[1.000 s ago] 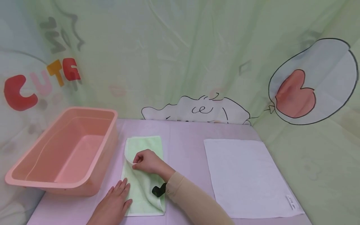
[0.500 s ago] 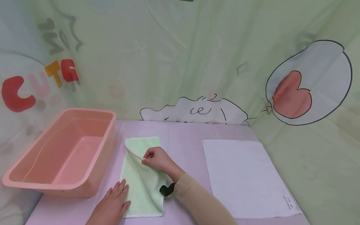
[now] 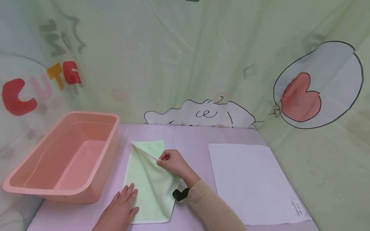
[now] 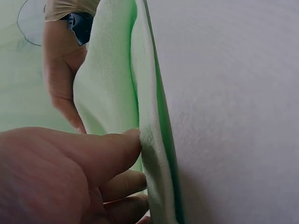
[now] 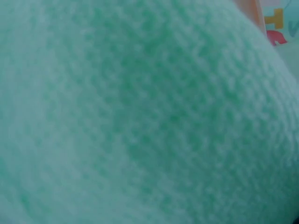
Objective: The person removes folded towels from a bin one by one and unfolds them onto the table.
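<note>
A pale green towel [image 3: 144,195] lies folded on the table, its upper layer partly lifted and slanting to the right. At its left edge, my left hand [image 3: 119,209] rests with fairly straight fingers; the left wrist view has its thumb [image 4: 110,151] against the folded layers. With thumb and forefinger my right hand [image 3: 174,164] pinches the raised edge near the towel's far right side. Green towel cloth [image 5: 149,112] fills most of the right wrist view and hides the right hand there.
A pink plastic tub [image 3: 108,163] stands left of the green towel. Over on the right a white towel [image 3: 254,183] lies spread flat, a small label [image 3: 298,208] at its near right corner. Printed curtains [image 3: 179,64] rise behind the table.
My right hand has moved to the right, drawing the pinched edge with it and folding the upper layer over. My left hand stays almost where it was.
</note>
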A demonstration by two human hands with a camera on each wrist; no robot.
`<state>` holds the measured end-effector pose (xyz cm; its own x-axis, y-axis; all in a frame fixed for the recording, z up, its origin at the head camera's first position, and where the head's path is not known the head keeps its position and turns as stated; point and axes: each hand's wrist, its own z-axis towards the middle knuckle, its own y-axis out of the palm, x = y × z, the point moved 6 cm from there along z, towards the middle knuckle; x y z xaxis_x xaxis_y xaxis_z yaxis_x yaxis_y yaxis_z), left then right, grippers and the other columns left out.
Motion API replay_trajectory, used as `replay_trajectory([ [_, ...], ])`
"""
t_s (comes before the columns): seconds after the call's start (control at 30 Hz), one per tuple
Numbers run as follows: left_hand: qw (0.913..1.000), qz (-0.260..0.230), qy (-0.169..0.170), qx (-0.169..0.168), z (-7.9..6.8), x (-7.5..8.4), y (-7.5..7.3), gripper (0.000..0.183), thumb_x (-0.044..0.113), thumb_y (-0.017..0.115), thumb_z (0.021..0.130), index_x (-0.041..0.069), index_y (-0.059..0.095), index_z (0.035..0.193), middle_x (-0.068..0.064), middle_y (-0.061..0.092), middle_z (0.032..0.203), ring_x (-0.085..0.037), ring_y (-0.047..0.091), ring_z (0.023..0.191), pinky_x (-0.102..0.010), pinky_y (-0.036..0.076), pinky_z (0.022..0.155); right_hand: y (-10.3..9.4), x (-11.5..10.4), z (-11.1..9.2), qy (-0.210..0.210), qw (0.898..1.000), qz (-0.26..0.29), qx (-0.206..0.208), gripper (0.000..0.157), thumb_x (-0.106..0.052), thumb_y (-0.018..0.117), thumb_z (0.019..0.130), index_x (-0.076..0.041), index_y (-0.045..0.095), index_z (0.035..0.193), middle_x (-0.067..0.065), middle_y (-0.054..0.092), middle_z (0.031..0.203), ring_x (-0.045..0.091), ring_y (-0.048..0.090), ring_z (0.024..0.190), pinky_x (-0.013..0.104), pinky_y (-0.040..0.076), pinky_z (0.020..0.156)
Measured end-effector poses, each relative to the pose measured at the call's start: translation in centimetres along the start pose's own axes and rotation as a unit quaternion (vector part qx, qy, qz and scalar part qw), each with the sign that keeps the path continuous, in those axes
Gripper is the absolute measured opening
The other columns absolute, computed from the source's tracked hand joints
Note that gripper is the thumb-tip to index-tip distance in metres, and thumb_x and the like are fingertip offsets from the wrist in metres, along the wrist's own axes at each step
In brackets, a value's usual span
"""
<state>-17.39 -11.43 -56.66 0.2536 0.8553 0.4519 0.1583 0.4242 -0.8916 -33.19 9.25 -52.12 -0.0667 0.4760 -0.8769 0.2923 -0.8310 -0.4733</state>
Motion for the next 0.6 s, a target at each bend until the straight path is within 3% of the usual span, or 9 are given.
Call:
replay_trajectory([
  [0.6,0.9994,-0.01,-0.022,-0.025,0.1,-0.5,0.2,0.079,0.04,0.078,0.098,-0.004,0.05,0.157,-0.021,0.039,0.172,-0.046,0.035,0.161,-0.067,0.029,0.128,-4.1,3.2,-2.2,0.042,0.995,0.02,0.087,0.013,-0.015,0.082,0.091,-0.008,0.073,0.088,-0.003,0.065,0.071,0.012,0.059,0.068,0.026,0.05,0.063],
])
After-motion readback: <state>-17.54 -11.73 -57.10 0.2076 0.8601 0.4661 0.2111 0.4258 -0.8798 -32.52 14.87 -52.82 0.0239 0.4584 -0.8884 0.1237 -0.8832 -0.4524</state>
